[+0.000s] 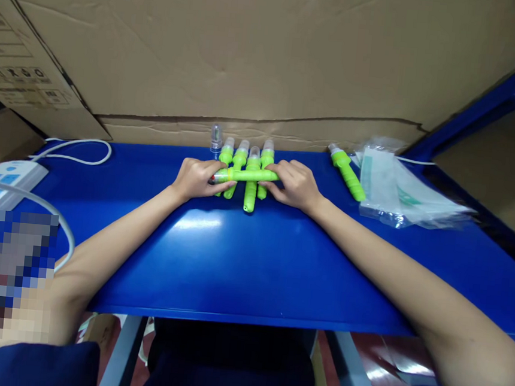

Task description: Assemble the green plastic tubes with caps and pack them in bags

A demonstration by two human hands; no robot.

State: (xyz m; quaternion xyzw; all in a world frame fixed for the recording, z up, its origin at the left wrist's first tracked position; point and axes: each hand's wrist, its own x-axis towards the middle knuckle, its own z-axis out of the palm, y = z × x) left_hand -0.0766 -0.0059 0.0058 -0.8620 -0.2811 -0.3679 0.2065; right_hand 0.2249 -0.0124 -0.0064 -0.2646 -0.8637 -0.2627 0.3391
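Note:
A lime-green stick with a clear end (252, 176) is held level between my two hands. My left hand (198, 179) is closed round its clear end, where something red shows inside. My right hand (295, 184) pinches the opposite, green end. Just behind and beneath it, several similar green sticks with clear caps (249, 199) lie side by side on the blue table (242, 264), capped ends pointing away from me. A loose clear cap (216, 135) stands at the back, to the left of the row.
Another green stick (349, 177) lies apart at the right, beside a pile of clear plastic bags (402, 187). Behind the table rises a cardboard wall (260, 55). On the left are a white power strip (20, 175) and a looping white cable (67, 236).

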